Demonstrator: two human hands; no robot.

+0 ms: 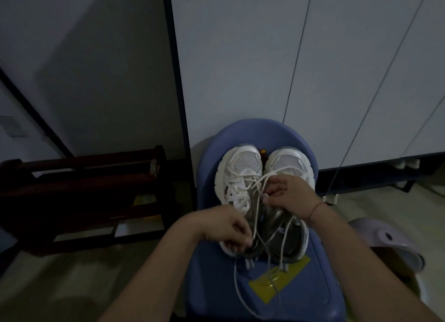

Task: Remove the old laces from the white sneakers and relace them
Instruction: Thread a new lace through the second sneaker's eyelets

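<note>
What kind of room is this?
Probably a hallway at home: a low dark wooden rack stands on the left, tall white cupboard doors rise behind, and white sneakers sit on a blue chair.

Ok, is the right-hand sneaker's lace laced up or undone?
Undone: the lace trails slack off the sneaker over the blue stool, left hand and right hand pinching it. Front eyelets: cannot tell.

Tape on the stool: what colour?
The tape is yellow, on the blue stool; head view.

One wide head-worn camera looks forward and down from close above a blue chair (260, 131).
</note>
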